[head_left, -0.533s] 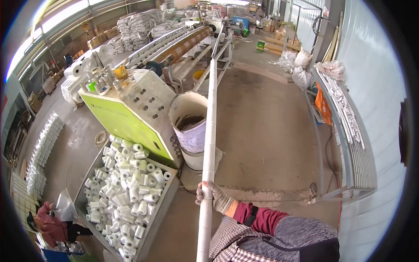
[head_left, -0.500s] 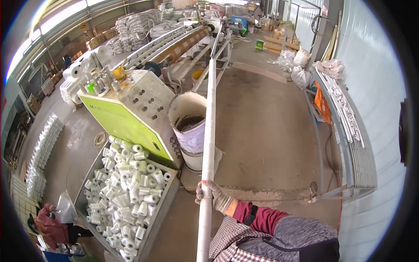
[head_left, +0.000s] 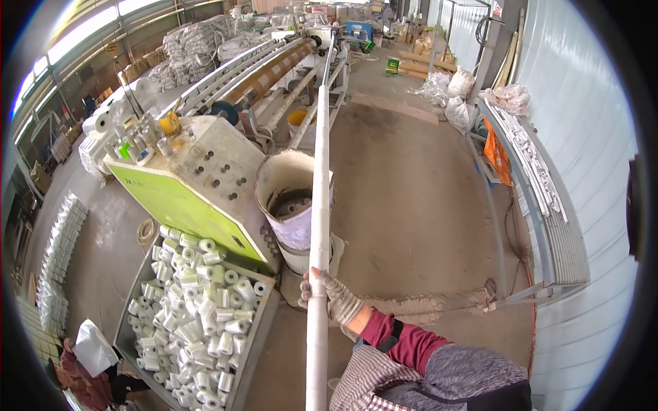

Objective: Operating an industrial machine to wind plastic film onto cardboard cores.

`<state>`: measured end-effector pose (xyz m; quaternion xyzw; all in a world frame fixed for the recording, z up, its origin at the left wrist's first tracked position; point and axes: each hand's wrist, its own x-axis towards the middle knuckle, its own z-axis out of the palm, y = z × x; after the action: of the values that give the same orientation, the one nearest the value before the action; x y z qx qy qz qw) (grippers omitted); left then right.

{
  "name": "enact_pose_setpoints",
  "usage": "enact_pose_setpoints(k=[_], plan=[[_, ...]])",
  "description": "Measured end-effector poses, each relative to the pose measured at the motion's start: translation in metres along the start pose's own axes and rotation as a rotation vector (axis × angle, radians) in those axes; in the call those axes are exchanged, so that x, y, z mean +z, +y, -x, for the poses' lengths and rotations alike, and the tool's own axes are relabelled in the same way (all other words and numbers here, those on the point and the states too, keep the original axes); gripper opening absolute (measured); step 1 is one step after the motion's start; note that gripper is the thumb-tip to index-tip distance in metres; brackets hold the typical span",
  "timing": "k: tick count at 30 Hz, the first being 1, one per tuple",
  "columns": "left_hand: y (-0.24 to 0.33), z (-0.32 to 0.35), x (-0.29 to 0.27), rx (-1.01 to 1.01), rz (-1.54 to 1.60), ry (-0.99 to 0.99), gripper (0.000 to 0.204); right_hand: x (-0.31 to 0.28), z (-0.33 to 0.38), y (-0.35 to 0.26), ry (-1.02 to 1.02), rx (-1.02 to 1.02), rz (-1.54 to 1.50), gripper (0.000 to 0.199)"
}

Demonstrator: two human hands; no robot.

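Note:
My right hand, in a striped work glove, wraps round a long white pole made of short tube sections set end to end. A thinner metal rod continues from its far end toward the long machine. The pole runs nearly straight away from me, past the right side of a lilac bucket. My left hand does not show. Just left of the pole stands a grey bin heaped with small clear-wrapped rolls.
A cabinet with a green front panel stands behind the bin, before a machine with a brown roller. Along the right wall a rack carries thin white tubes. At lower left another person handles a white bag.
The view has shifted slightly, so the surroundings sit a little further left. My right hand keeps its grip on the pole. The other person's white bag is higher and spread wider.

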<state>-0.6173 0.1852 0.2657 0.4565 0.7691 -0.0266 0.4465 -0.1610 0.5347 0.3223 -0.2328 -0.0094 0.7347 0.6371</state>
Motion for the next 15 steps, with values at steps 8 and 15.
enact_pose_setpoints(k=[8, 15], plan=[[0.271, -0.003, -0.033, 0.026, -0.024, 0.056, 0.027, -0.021, 0.024, 0.051, -0.436, 0.02, 0.09, 0.032], [0.386, -0.053, -0.012, 0.333, 0.197, 0.153, 0.009, 0.024, -0.058, -0.067, -0.182, -0.356, 0.697, 0.055]])
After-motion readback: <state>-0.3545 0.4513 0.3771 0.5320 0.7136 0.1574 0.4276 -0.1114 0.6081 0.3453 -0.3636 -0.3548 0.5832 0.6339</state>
